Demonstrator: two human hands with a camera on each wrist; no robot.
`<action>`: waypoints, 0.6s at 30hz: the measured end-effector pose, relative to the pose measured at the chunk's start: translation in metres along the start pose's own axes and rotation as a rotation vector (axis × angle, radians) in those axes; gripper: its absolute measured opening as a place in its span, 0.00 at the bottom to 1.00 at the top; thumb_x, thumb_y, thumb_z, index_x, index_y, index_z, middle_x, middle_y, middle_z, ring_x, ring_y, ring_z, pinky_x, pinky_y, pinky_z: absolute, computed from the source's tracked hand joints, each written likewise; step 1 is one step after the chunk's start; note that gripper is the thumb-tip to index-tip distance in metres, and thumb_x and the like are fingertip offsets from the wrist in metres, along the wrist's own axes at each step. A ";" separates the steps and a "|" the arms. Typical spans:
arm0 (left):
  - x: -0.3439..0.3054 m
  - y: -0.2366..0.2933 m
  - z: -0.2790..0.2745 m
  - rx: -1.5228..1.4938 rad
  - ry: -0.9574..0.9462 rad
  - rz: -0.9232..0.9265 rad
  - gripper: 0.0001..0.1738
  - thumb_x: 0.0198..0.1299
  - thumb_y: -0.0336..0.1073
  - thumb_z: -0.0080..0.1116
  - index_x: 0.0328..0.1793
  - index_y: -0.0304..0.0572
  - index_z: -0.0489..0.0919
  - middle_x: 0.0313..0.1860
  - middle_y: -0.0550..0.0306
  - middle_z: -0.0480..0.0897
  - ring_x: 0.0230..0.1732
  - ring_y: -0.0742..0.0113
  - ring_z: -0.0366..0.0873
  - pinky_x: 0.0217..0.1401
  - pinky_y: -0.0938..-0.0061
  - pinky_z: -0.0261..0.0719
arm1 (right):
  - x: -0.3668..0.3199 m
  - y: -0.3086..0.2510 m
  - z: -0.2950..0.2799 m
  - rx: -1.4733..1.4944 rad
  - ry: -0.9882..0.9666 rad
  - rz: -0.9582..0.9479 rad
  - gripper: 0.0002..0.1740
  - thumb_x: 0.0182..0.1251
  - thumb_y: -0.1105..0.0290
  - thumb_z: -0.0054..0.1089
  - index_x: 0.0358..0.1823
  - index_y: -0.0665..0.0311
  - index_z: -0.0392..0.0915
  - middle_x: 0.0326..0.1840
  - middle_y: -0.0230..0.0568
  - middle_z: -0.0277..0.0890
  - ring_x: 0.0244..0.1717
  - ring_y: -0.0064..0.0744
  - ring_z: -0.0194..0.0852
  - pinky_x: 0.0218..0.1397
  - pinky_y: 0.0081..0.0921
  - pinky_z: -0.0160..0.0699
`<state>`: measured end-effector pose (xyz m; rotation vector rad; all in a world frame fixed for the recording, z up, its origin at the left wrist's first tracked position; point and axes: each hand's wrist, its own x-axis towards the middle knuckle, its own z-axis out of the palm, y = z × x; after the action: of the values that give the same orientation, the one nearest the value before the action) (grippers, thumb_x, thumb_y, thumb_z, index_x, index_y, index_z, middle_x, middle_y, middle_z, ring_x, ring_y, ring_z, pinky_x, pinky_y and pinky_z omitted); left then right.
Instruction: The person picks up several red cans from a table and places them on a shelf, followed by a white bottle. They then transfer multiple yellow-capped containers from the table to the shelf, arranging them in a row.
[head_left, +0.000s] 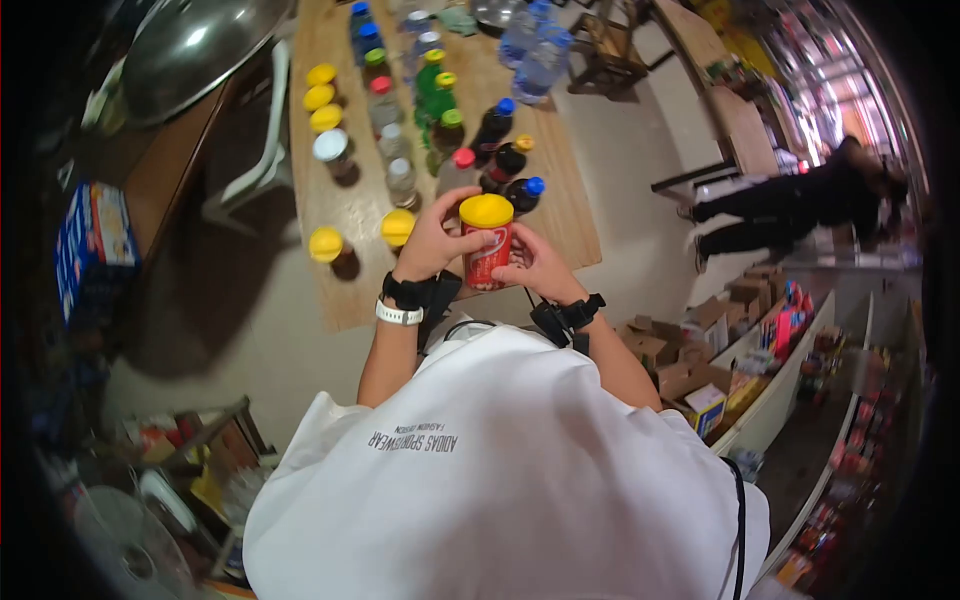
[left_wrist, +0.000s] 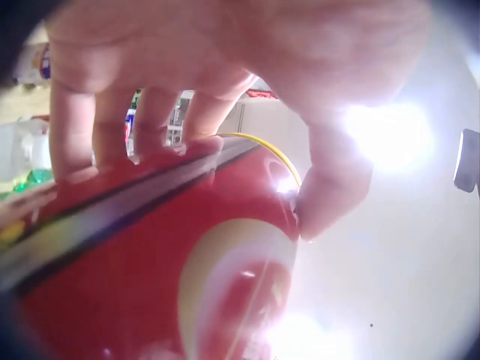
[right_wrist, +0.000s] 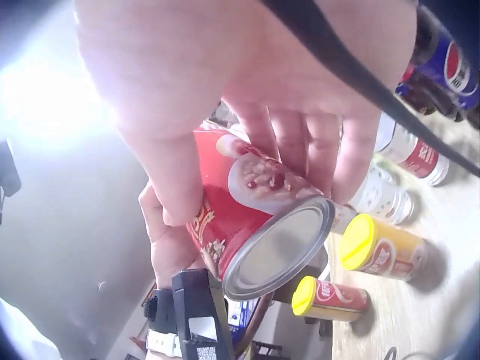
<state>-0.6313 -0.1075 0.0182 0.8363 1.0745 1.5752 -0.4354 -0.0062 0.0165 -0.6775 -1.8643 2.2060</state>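
Observation:
A red can (head_left: pixel 487 255) with a yellow plastic lid (head_left: pixel 487 209) stands roughly upright in the head view, held between both hands over the near part of the table. My left hand (head_left: pixel 433 243) grips one side, its thumb near the lid and fingers around the back in the left wrist view. From the other side, lower down, my right hand (head_left: pixel 545 268) holds the can with its thumb on the front. Its bare metal base (right_wrist: pixel 281 251) is tipped toward the right wrist camera, where a picture of food shows on the label.
Yellow-lidded cans (head_left: pixel 325 245) stand on the wooden table (head_left: pixel 560 180). Dark soda bottles (head_left: pixel 495 125), green bottles (head_left: pixel 435 95) and clear bottles stand beyond. A white chair (head_left: pixel 262 150) is at the left. Cardboard boxes (head_left: pixel 690 375) sit at the right, and a person (head_left: pixel 800 200) stands farther off.

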 end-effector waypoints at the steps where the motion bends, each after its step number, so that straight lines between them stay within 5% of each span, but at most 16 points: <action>1: 0.009 -0.004 0.014 0.047 -0.051 -0.024 0.38 0.52 0.32 0.76 0.69 0.35 0.71 0.58 0.55 0.80 0.58 0.69 0.79 0.60 0.74 0.79 | -0.015 0.004 -0.013 0.018 0.039 0.007 0.41 0.58 0.70 0.76 0.71 0.65 0.62 0.64 0.36 0.70 0.64 0.27 0.70 0.68 0.29 0.71; 11: 0.068 -0.036 0.182 0.259 -0.562 -0.208 0.40 0.51 0.31 0.76 0.69 0.28 0.69 0.59 0.46 0.80 0.57 0.63 0.81 0.59 0.70 0.83 | -0.171 0.033 -0.078 0.104 0.534 -0.168 0.39 0.57 0.66 0.76 0.67 0.67 0.66 0.60 0.42 0.76 0.61 0.32 0.75 0.64 0.33 0.76; 18: 0.075 -0.077 0.284 0.307 -0.851 -0.324 0.37 0.52 0.27 0.73 0.68 0.30 0.69 0.60 0.49 0.79 0.61 0.62 0.77 0.66 0.66 0.75 | -0.260 0.052 -0.086 0.056 0.849 -0.183 0.37 0.56 0.64 0.77 0.63 0.70 0.69 0.55 0.45 0.78 0.55 0.35 0.78 0.61 0.31 0.78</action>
<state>-0.3666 0.0375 0.0493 1.3009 0.7600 0.6567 -0.1602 -0.0483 0.0159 -1.1416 -1.3403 1.4796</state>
